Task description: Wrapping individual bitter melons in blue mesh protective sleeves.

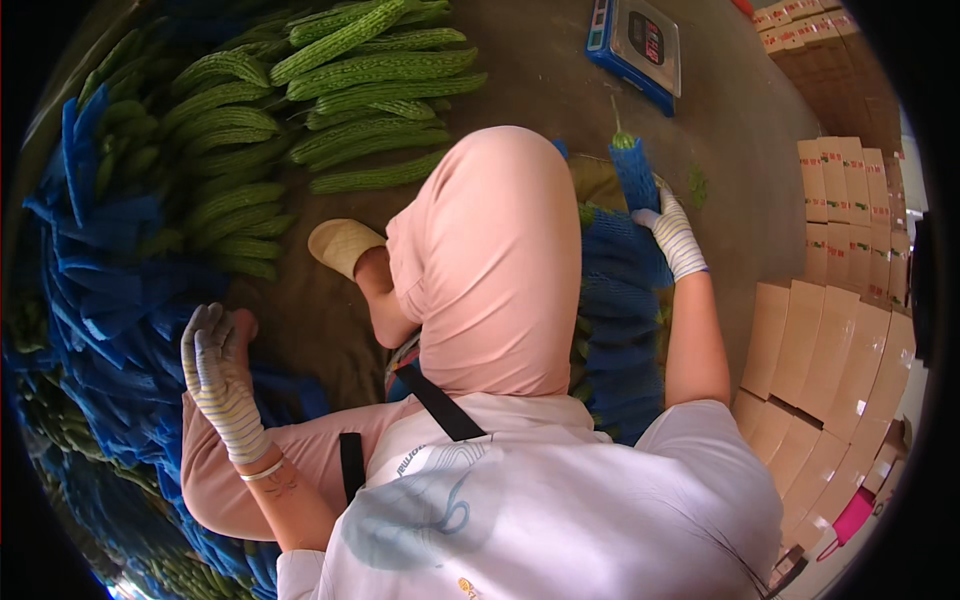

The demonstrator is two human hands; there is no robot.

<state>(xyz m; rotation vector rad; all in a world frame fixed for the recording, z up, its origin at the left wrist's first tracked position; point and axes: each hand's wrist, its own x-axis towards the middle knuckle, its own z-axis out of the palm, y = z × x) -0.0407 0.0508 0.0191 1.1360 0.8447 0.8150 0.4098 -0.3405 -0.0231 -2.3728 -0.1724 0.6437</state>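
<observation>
My right hand [671, 235], in a striped knit glove, grips a bitter melon in a blue foam net sleeve [633, 178]. Its green stem end pokes out at the far end. Under and nearer than that hand lies a row of sleeved bitter melons [622, 330], beside my raised knee. My left hand [212, 375], also gloved, is over my other leg with its fingers stretched out and nothing visible in it. A heap of flat blue foam net sleeves [110, 290] lies just left of it.
Bare green bitter melons [385, 85] are piled at the far left and centre. A blue scale with a metal top [645, 50] stands on the floor at the far right. Stacked cardboard boxes [815, 350] line the right side. A pink item [852, 515] lies near them.
</observation>
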